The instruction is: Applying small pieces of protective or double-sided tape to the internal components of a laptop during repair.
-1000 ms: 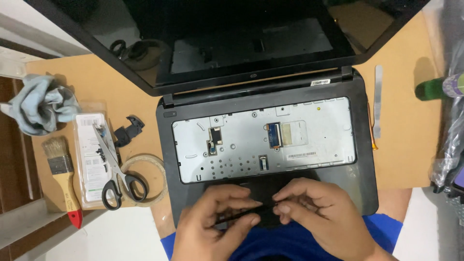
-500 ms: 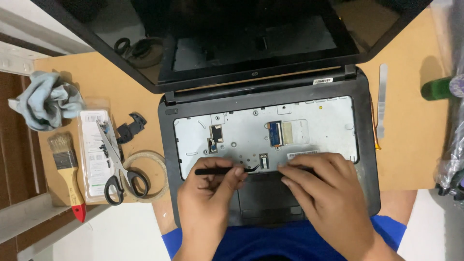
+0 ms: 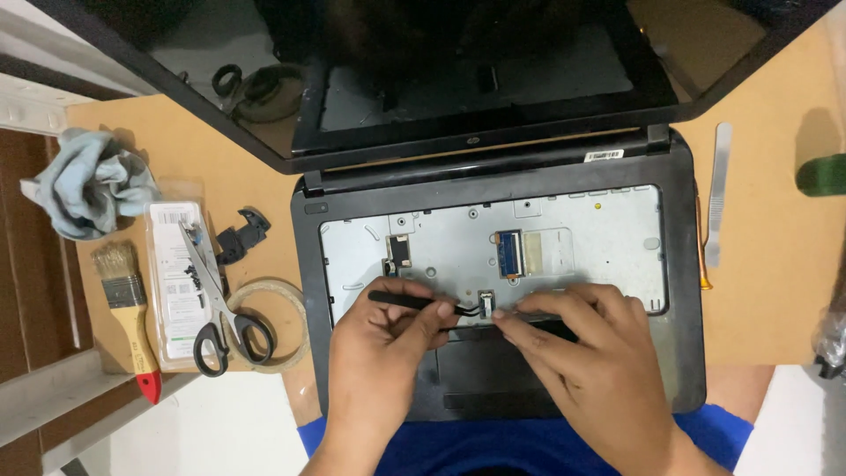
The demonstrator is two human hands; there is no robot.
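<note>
An open black laptop lies on the brown table with its keyboard taken out, so the bare metal tray shows. My left hand grips black tweezers, whose tip reaches a small connector at the tray's front edge. My right hand rests on the palm rest with its index fingertip pressed just right of that connector, on a thin flat piece that I cannot make out clearly. The dark screen leans back behind.
Left of the laptop lie scissors on a clear packet, a tape roll, a paintbrush, a small black part and a grey cloth. A metal spudger and a green object sit on the right.
Both hands have moved up from the touchpad area to the front edge of the metal tray. The tweezers tip is now at the small connector.
</note>
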